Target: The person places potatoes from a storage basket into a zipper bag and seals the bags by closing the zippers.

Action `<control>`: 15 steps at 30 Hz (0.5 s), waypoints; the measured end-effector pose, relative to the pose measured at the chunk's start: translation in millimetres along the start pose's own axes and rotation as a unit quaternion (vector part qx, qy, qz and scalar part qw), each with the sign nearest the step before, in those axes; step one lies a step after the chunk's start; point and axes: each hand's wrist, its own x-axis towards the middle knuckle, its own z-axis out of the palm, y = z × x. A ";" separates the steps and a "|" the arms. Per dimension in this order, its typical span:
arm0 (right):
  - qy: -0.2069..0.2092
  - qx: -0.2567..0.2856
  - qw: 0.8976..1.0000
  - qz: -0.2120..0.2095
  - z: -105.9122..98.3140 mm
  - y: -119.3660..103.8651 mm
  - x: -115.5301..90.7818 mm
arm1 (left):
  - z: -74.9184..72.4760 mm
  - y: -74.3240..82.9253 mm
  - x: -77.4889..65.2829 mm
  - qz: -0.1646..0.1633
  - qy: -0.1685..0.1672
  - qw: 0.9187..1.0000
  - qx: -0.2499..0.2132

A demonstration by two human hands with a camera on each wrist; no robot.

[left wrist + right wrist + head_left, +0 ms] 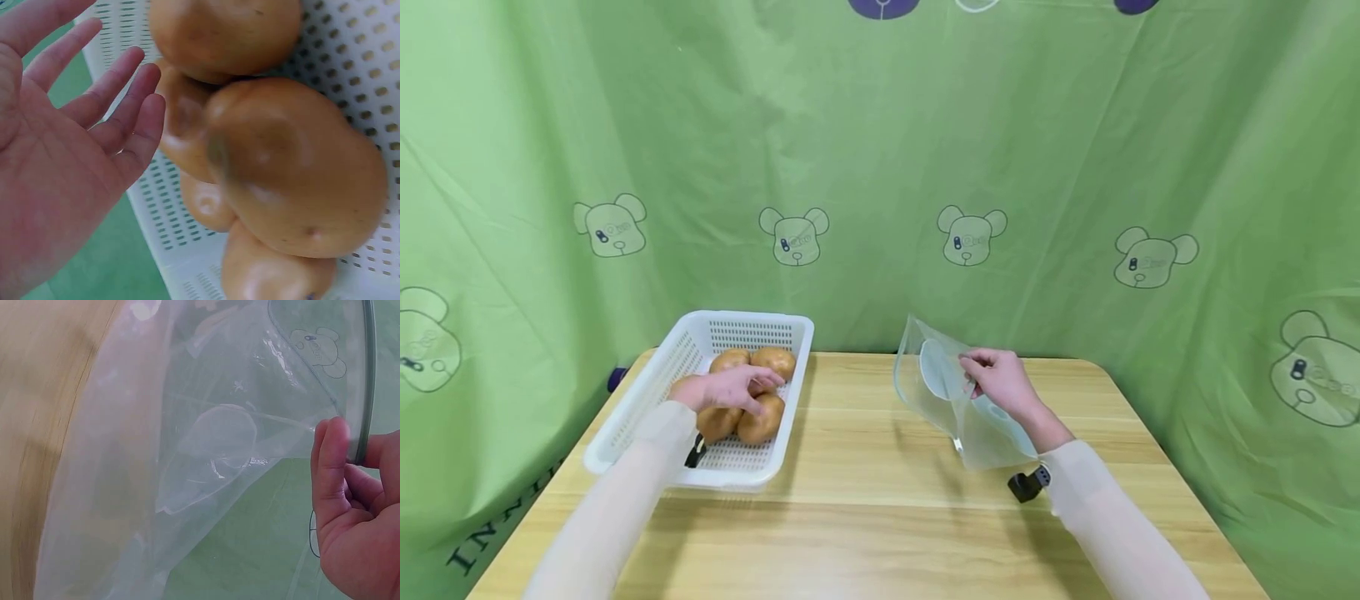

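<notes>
My left hand (pixel 737 387) is over the white plastic basket (pixel 807 342) at the table's left, with its fingers loosely bent. In the left wrist view the palm and spread fingers of that hand (pixel 69 162) show nothing held. Close beside it lie several smooth brown potatoes (pixel 300 169), heaped together in the basket. At right, my right hand (pixel 1003 383) pinches a clear plastic bag (pixel 940 408) by its edge, above the table. Thumb and fingers grip the bag's thick greenish rim strip (pixel 369 375) in the right wrist view. The bag's sides appear parted toward the left.
A light wooden table (pixel 842 467) spreads between the basket and the bag. Behind and at both sides hangs a green curtain (pixel 865 167) printed with bear heads. A small black device (pixel 1028 483) sits at my right wrist.
</notes>
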 end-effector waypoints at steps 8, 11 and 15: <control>-0.001 0.004 1.000 -0.001 -1.3 -1.7 -1.0 | 10.5 -19.7 1.0 0.076 0.018 0.997 0.014; -0.003 0.006 1.000 0.002 -1.7 -2.5 -1.1 | 12.5 -24.2 1.6 0.086 0.026 0.996 0.021; -0.003 0.006 1.000 0.003 -2.9 -4.1 -0.3 | 11.9 -23.4 1.4 0.076 0.024 0.996 0.040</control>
